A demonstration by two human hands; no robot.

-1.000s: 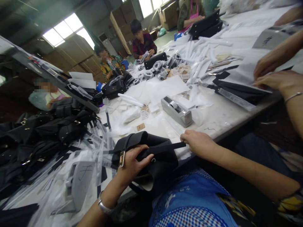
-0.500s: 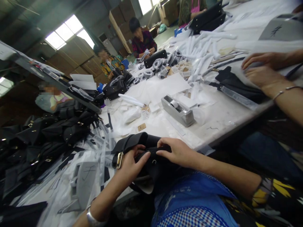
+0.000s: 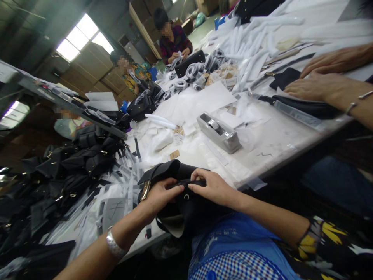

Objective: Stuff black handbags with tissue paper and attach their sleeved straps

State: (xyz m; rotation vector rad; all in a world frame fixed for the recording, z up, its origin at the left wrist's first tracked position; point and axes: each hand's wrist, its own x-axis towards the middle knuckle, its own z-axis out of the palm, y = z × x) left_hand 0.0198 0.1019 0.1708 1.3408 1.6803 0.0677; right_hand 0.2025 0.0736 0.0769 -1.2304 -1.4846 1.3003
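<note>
A black handbag [image 3: 175,202] with a gold clasp [image 3: 145,190] rests half on the table's near edge and half on my lap. My left hand [image 3: 161,194] grips its top beside the clasp, fingers curled. My right hand [image 3: 211,187] is closed on the bag's black strap [image 3: 189,182], fingertips almost meeting those of the left hand.
A grey tape dispenser [image 3: 219,132] stands on the white table [image 3: 271,144] beyond the bag. Black bags are piled at the left [image 3: 72,163]. Another person's hands [image 3: 317,79] press on black pieces at the right. Several people sit at the far end, among white wrapping and paper.
My right hand has slid left along the strap from the bag's right end until it meets my left hand. The view has tilted slightly; the neighbour's hands shifted lower.
</note>
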